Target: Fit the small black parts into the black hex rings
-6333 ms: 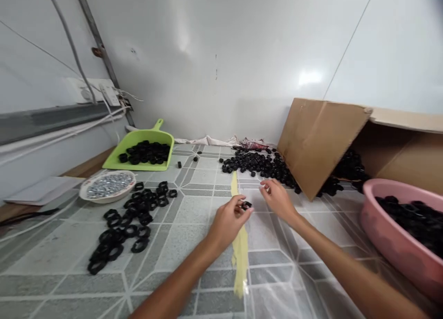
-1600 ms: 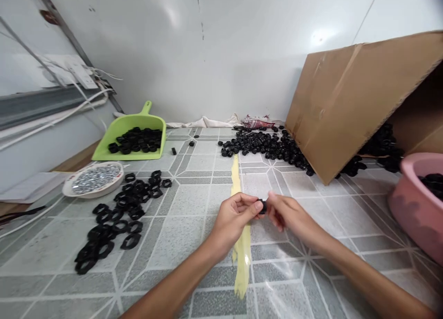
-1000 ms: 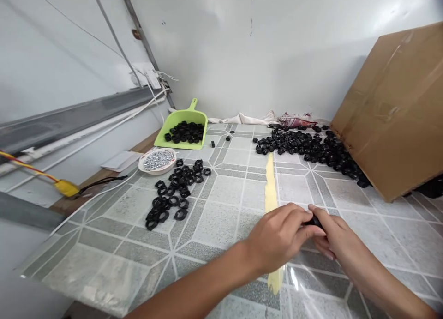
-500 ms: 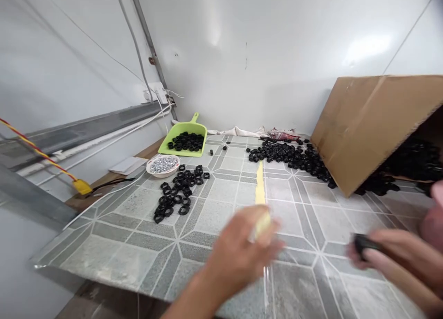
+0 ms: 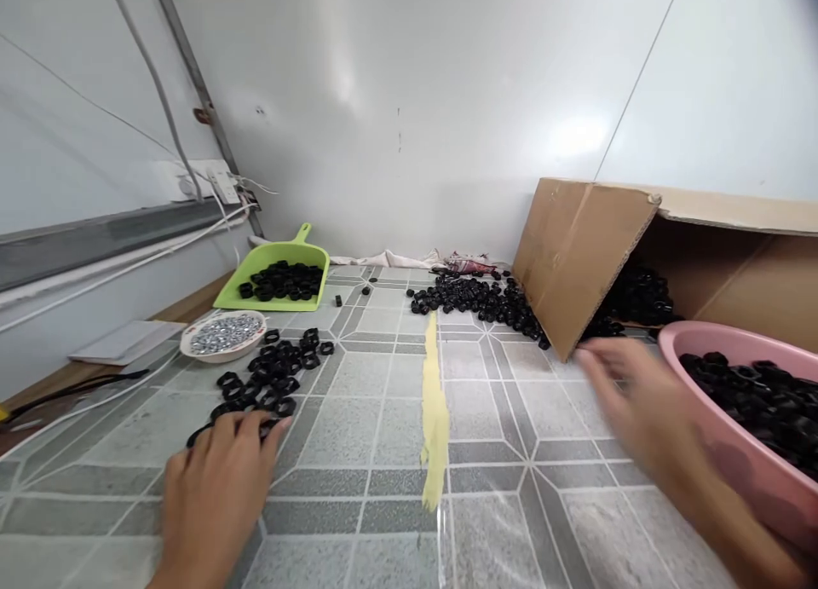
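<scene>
My left hand (image 5: 221,478) reaches to the near end of a loose group of black rings (image 5: 274,372), its fingers bent over them; whether it grips one is hidden. My right hand (image 5: 639,393) is blurred by motion, beside the lower corner of a cardboard box (image 5: 568,265); its fingertips are smeared. Black pieces (image 5: 486,299) lie piled to the left of the box, and more show inside it. A pink basin (image 5: 703,401) full of black rings stands right of my right hand.
A bowl of small silvery pieces (image 5: 227,335) and a green dustpan (image 5: 274,274) holding black rings stand at the left. A yellow strip (image 5: 434,427) runs along the tiled-pattern tabletop (image 5: 345,504). Cables (image 5: 108,401) lie at the left edge.
My left hand has moved left to the loose rings. My right hand has moved up to the box corner, and the black piece it held no longer shows. The view has shifted right, revealing the basin.
</scene>
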`<state>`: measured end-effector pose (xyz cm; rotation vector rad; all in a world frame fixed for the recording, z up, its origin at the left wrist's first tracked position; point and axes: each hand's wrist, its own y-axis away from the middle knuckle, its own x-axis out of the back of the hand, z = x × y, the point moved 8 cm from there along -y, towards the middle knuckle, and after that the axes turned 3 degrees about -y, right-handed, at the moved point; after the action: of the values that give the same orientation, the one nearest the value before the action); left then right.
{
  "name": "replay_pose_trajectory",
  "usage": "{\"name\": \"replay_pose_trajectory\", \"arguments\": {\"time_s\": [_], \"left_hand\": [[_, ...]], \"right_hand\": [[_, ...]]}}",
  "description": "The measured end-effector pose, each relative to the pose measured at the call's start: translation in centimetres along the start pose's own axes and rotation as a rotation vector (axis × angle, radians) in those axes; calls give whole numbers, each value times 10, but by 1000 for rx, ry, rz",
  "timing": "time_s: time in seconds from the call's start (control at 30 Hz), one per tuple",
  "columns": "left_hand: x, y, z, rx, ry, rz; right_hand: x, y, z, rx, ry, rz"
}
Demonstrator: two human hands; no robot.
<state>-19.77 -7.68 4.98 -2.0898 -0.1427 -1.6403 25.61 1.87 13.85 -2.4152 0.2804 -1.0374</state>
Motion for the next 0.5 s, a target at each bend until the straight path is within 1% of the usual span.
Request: {"name": "replay_pose_trajectory", "arguments": {"time_s": [0.07,0.1,0.13,0.17,0.2,0.23,0.27,0.3,0.33,0.4,0.5], "left_hand": [[-3,2,-9,32,38,28],[-5,2,-15,55,69,41],[-8,1,-21,81,112,52],[-10,-1,-26,110,177,59],[-13,-3,-30,151,266,52],[-17,-5,-30,196,380,18],[-22,-9,-25,228,518,-44],[-27,-12,-14,251,677,-138],[-32,-15,5,245,829,-263],[-29,-22,62,91,1092,-464],[-16,-33,147,-116,1408,-688]], "right_hand": [[-83,-42,11,16,125,-243],[-117,-62,19,4,156,-295],[-146,-82,27,-10,179,-316],[-170,-98,35,-24,205,-340],[-189,-112,42,-38,225,-353],[-203,-123,48,-47,243,-364],[-212,-131,53,-53,257,-374],[-218,-136,57,-55,265,-378],[-221,-138,59,-53,268,-378],[-222,-137,62,-44,255,-360],[-215,-129,62,-30,193,-310]]}}
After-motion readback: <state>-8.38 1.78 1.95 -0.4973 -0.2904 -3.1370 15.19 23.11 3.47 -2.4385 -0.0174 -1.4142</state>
